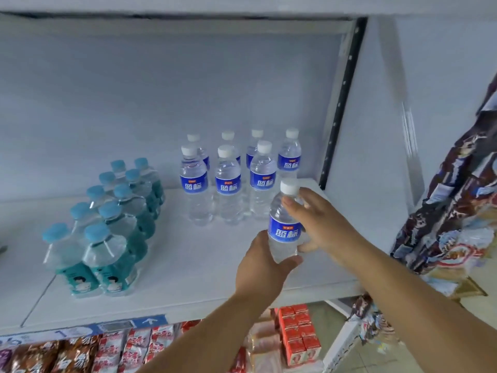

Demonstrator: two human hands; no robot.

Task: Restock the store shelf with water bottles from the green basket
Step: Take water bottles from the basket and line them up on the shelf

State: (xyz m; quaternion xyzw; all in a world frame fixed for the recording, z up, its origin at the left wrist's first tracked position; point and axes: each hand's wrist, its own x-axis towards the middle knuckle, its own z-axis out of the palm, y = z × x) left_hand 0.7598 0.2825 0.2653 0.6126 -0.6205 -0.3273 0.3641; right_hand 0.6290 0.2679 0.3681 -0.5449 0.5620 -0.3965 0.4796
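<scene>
Our left hand (pixel 262 262) wraps 1 water bottle (pixel 285 231) low down, near the right edge of the shelf (pixel 201 254). Our right hand (pixel 316 222) pinches its shoulder.

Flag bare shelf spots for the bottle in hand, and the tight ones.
Free: the slot at the right end of the front row of blue-label clear plastic bottles, beside the black slotted upright; the white shelf board between that group and the teal-capped plastic bottles. Crowded: inside both groups. Left hand and right hand grip the white-capped clear bottle.
</scene>
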